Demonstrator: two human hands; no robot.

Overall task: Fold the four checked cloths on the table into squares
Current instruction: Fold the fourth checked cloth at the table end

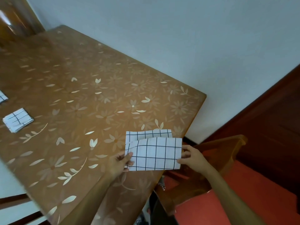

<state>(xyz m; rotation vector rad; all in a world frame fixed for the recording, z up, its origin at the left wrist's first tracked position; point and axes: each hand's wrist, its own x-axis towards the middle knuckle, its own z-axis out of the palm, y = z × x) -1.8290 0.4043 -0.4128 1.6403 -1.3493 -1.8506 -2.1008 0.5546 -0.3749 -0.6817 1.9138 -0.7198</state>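
Observation:
A white cloth with black checks (154,151) is held over the near right corner of the table (90,98), folded over so that a back layer shows above the front one. My left hand (121,161) pinches its left edge with thumb on top. My right hand (190,155) pinches its right edge. A folded checked square (17,120) lies on the table at the left. The corner of another folded checked cloth (3,97) shows at the left frame edge.
The table has a brown flower-patterned cover and stands against a pale wall (194,38). A wooden chair (215,161) with a red seat stands right of the table. A dark wooden door (276,127) is at the far right.

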